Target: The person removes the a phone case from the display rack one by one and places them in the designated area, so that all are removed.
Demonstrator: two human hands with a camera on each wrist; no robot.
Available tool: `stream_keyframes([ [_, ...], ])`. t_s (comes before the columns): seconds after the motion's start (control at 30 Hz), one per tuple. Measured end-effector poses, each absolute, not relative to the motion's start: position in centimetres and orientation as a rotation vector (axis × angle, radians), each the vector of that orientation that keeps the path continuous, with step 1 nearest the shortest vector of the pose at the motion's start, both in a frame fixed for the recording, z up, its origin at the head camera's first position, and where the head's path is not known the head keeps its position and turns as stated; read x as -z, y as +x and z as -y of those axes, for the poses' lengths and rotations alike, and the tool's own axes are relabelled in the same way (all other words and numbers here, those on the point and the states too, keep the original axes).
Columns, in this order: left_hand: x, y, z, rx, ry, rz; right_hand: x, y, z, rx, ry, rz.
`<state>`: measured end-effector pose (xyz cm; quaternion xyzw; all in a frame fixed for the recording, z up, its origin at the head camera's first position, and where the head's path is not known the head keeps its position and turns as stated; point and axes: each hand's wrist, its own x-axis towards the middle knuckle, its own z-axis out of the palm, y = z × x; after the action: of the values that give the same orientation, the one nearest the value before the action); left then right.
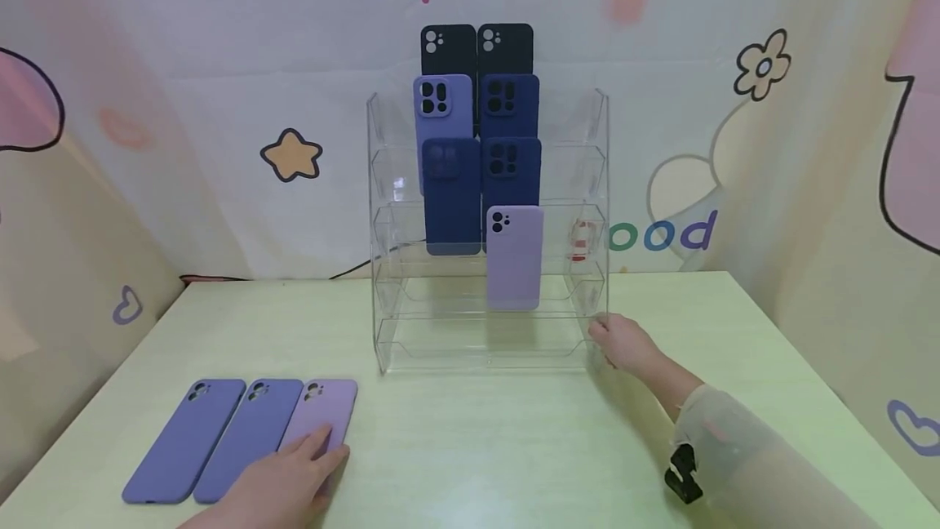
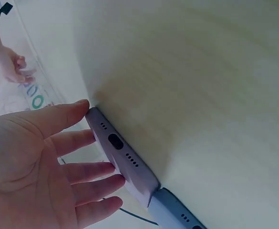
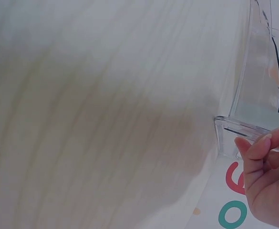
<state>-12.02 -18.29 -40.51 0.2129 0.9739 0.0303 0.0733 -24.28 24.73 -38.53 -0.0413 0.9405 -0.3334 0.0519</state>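
Observation:
At the front left, a light purple phone case [image 1: 329, 398] lies on the table under the fingers of my left hand [image 1: 275, 484]. The left wrist view has the fingers stretched along this case [image 2: 138, 179], the thumb by its corner. My right hand [image 1: 627, 344] grips the lower right side of a clear tiered display rack [image 1: 441, 362]. Up close in the right wrist view, thumb and fingers pinch the rack's edge [image 3: 230, 122]. Another light purple case [image 1: 516, 264] stands in the rack, right of centre, below several dark blue, purple and black cases.
Two blue-purple phone cases [image 1: 187, 439] [image 1: 250, 439] lie side by side, left of the light purple one. A patterned cloth [image 1: 220, 104] hangs behind the table [image 1: 470, 447] and along its sides. A dark cable [image 1: 351, 270] runs behind the rack.

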Motion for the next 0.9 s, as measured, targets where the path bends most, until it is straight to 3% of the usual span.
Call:
stream_keyframes([
  [0.4,34.7,-15.1,14.7,-0.879,0.854,-2.949,38.4,-24.3,-24.8,1.019,-0.099,-2.851],
  [0.9,34.0,-20.8,9.4,-1.572,0.763,-2.625,38.4,-24.1,-24.7,0.988,-0.116,-2.876],
])
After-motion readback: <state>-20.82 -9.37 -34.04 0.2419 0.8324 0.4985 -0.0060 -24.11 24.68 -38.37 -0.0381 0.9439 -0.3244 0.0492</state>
